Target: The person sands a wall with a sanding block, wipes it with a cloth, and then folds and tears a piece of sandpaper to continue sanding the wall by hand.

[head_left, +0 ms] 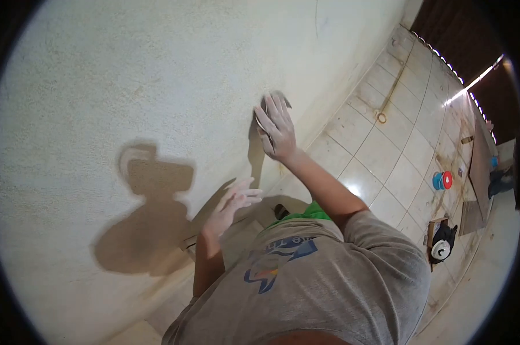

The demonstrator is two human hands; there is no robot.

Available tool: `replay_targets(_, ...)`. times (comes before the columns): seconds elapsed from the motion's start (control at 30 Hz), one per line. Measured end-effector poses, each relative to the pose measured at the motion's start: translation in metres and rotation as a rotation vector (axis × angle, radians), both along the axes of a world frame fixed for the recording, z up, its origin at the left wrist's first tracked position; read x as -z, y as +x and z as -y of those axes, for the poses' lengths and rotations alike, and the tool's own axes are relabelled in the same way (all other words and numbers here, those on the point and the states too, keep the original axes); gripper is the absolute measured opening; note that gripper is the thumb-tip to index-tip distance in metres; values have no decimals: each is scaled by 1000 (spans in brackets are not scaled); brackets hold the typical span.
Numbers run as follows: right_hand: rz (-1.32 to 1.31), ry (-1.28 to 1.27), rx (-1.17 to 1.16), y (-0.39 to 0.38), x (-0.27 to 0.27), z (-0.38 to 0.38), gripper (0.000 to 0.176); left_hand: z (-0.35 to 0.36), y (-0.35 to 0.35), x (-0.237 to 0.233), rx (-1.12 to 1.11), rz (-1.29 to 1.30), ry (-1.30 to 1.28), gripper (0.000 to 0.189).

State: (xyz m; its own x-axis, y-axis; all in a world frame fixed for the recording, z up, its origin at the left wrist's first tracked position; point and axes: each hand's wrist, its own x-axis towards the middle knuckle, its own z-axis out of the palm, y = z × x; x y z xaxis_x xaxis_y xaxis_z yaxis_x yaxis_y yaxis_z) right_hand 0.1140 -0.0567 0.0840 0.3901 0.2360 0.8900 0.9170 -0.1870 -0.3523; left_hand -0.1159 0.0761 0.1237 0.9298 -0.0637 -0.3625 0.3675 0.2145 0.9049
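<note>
The wall (pixel 127 75), pale and rough-grained, fills the upper left of the frame. At centre top a small dark sheet (pixel 285 100) lies flat against it, pinned under the right hand (pixel 277 129), whose fingers are spread and pressing. Lower down, the left hand (pixel 237 201) is open and empty, near the wall.

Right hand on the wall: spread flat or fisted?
Spread flat. The right hand lies palm-down on the wall, fingers extended and apart; a dark sheet edge shows under the fingertips.

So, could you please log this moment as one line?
right hand: flat on dark sheet against wall | left hand: open, lower, by wall
</note>
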Motion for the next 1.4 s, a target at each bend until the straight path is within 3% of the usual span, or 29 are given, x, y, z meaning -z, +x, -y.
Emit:
replay_targets(0.07, 98, 47, -37, 19, -45, -8, 54, -1, 7, -3, 177, 5, 141, 43)
replay_targets(0.2, 255, 322, -144, 29, -112, -23, 60, 4, 16, -10, 198, 86, 241, 48)
replay_targets(0.3, 19, 369, -269, 8, -114, -27, 63, 10, 17, -14, 178, 158, 222, 48)
replay_targets(0.4, 46, 172, -80, 23, -66, -31, 66, 17, 16, -19, 160, 133, 197, 50)
replay_targets(0.5, -94, 227, -93, 28, -39, -25, 68, 21, 14, -12, 127, 112, 191, 54)
replay_targets(0.7, -149, 23, -74, 13, 13, 9, 68, 32, 0, 2, -17, 96, 87, 48)
replay_targets(0.9, -148, -99, -171, 9, 12, 24, 65, 41, 5, 10, -71, 79, 54, 49)
replay_targets(1.0, -129, -128, -219, 8, 0, 22, 65, 46, 6, 10, -109, 77, 88, 59)
replay_targets(1.4, -28, -225, -168, 23, 5, 25, 65, 64, 9, 2, -159, 90, 73, 51)
